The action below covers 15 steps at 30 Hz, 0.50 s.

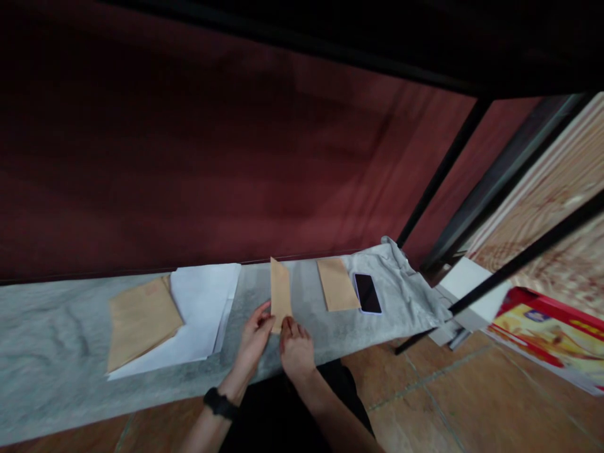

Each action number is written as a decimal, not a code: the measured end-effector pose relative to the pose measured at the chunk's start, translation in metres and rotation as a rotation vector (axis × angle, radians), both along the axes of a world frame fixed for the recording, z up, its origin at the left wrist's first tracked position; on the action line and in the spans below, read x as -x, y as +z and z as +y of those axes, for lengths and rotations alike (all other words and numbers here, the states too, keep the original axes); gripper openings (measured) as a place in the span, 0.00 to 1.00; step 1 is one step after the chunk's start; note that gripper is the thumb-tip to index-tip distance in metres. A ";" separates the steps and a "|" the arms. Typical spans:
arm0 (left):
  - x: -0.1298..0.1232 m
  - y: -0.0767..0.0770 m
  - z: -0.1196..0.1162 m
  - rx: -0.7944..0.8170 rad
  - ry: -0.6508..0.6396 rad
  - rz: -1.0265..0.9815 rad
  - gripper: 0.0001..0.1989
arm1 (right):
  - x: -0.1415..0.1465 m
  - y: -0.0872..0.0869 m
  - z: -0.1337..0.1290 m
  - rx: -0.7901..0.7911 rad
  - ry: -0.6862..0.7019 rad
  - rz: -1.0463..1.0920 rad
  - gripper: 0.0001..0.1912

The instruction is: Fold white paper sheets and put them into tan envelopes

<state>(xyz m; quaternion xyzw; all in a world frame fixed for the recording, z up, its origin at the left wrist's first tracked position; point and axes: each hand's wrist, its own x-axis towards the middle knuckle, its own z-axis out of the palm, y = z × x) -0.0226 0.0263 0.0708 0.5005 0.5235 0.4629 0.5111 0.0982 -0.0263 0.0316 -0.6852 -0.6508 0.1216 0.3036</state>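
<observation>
A narrow brown paper envelope (pixel 281 289) stands out ahead of me over the cloth, its near end between my two hands. My left hand (pixel 257 331), with a dark watch on the wrist, pinches its lower left edge. On the lower right corner, the curled fingers of my right hand (pixel 296 348) close on the same envelope. To the right lies another brown envelope (pixel 338 285), flat on the cloth. Farther left, a small stack of brown envelopes (pixel 141 318) rests partly on white paper sheets (pixel 204 311).
A grey cloth (pixel 56 352) covers the long narrow table. Beside the right envelope lies a phone (pixel 367 293) with a dark screen. Black metal posts (pixel 446 170) rise at the right. A red and yellow box (pixel 552 333) and white boxes (pixel 472 289) stand beyond the table end.
</observation>
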 end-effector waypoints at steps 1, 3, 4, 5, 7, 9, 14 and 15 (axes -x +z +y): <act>-0.005 0.007 -0.004 0.007 -0.008 -0.066 0.29 | -0.005 0.004 0.003 -0.003 -0.053 0.185 0.19; -0.014 0.012 -0.011 0.043 0.042 -0.160 0.28 | -0.014 0.010 0.009 0.000 -0.155 0.645 0.11; -0.017 0.010 -0.014 0.083 0.085 -0.177 0.28 | -0.017 0.012 0.011 0.010 -0.190 0.849 0.10; -0.019 0.006 -0.017 0.137 0.119 -0.181 0.29 | -0.019 0.012 0.012 0.023 -0.214 1.003 0.12; -0.022 -0.008 -0.021 0.257 0.116 -0.173 0.31 | -0.019 0.010 0.010 0.052 -0.227 1.144 0.17; -0.024 -0.023 -0.023 0.311 0.028 -0.163 0.34 | -0.015 0.006 0.006 0.084 -0.215 1.191 0.20; -0.020 -0.042 -0.017 0.316 -0.060 0.066 0.38 | -0.013 -0.005 -0.009 0.255 -0.129 1.216 0.23; -0.017 -0.043 -0.015 0.320 -0.066 0.133 0.37 | -0.016 -0.006 -0.011 0.298 -0.103 1.186 0.23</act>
